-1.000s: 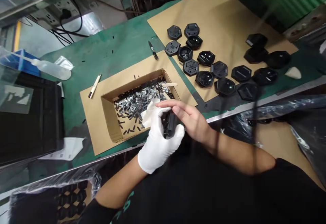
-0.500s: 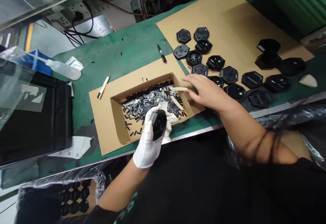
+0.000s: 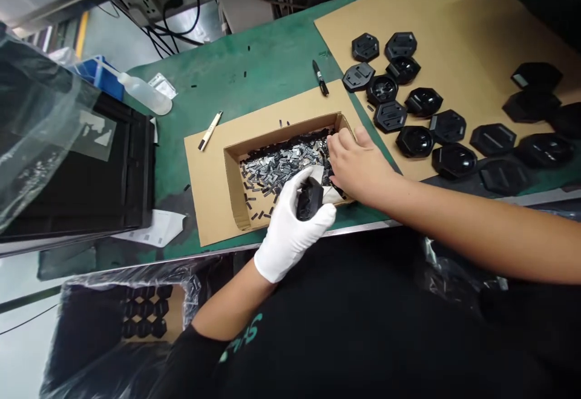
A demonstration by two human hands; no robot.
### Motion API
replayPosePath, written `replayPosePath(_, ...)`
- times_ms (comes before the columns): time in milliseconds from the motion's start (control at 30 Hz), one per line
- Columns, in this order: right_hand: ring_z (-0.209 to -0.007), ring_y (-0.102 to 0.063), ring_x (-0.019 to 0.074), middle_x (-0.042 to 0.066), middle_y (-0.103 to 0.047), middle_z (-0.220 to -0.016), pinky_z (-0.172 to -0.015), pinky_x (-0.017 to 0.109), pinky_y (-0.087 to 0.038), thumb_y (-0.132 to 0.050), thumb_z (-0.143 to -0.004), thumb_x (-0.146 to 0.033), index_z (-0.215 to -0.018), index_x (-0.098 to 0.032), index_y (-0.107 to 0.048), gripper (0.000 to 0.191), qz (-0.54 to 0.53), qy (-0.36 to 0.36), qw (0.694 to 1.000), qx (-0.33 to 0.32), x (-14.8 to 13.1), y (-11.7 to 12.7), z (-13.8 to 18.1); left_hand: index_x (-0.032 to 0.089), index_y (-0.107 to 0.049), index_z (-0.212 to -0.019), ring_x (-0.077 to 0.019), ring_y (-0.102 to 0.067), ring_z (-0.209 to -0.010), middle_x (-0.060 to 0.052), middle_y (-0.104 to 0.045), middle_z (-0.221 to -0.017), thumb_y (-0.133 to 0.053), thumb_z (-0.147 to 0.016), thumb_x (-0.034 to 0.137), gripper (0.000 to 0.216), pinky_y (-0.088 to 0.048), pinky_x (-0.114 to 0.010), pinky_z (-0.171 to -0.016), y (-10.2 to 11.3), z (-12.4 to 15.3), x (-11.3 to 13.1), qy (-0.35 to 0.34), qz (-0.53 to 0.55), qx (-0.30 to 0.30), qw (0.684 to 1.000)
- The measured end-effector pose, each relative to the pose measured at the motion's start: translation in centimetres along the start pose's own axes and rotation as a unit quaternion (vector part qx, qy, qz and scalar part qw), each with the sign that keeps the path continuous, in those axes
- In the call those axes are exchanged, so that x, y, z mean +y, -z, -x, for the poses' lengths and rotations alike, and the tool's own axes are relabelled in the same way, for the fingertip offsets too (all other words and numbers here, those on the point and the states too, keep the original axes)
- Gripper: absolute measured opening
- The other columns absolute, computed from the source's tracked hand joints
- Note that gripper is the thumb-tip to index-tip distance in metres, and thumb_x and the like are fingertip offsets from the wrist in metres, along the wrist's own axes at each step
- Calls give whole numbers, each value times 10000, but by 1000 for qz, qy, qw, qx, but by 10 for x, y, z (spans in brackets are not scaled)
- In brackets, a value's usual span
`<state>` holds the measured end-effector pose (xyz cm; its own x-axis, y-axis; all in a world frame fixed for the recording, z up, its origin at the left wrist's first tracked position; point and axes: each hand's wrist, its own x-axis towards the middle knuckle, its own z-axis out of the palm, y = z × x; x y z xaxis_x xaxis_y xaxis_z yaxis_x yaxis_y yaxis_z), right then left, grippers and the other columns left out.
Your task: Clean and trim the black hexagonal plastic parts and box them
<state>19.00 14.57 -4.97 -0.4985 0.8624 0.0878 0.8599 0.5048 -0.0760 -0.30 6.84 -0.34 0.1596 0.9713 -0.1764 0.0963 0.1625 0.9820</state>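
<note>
Head: gloved fingers (image 3: 314, 224) around black moulding (image 3: 309, 199)

Your bench: one box (image 3: 281, 137), sixteen black hexagons (image 3: 390, 116) right of box, one hexagon (image 3: 310, 200) in your grip over box, one marker (image 3: 320, 77) and one pen (image 3: 209, 131) beyond box, one bottle (image 3: 144, 93) left of box.

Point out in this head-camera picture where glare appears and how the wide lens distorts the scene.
Head view: glare shines on the clear plastic sheet and the glossy black hexagonal parts; the wide lens tilts the green workbench's edge and stretches the bare right forearm long across the frame.
</note>
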Motion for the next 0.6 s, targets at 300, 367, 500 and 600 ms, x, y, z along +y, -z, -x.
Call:
replayPosePath(300, -1273, -600, 400, 203, -705, -1253, -1247, 744, -311, -417, -967, -134, -1542, -77, -583, 601, 22, -16, 1000, -9, 1, -10, 0, 222, -584, -1454, -332, -579, -1502, -152, -629, -1562, -865, -865, 429, 684, -426, -480, -1307, 11, 15, 0, 18, 49, 5, 999)
replayPosePath(367, -1263, -605, 416, 245, -694, -1288, -1201, 745, -354, -364, -972, -89, -1567, -28, -553, 627, -5, -18, 1000, -22, -4, -1, 0, 220, -559, -1446, -335, -601, -1474, -164, -630, -1547, -884, -844, 397, 707, -439, -498, -1294, 15, 18, -3, -4, 31, 15, 999)
replayPosePath(500, -1338, -533, 505, 347, -601, -1450, -1137, 771, -375, -556, -892, -190, -1663, 58, -391, 827, -67, -25, 997, -15, -5, 28, 0, 245, -574, -1422, -363, -634, -1408, -155, -656, -1483, -924, -808, 483, 746, -470, -554, -1250, 25, 25, -13, -39, 34, 40, 998)
replayPosePath(600, -1337, -573, 436, 278, -619, -1477, -1144, 666, -443, -611, -861, -314, -1704, -52, -367, 915, -248, -95, 963, 40, 5, 46, 4, 261, -593, -1426, -366, -666, -1347, -141, -684, -1417, -948, -731, 653, 874, -523, -532, -1190, 32, 30, -22, -45, 116, 40, 991)
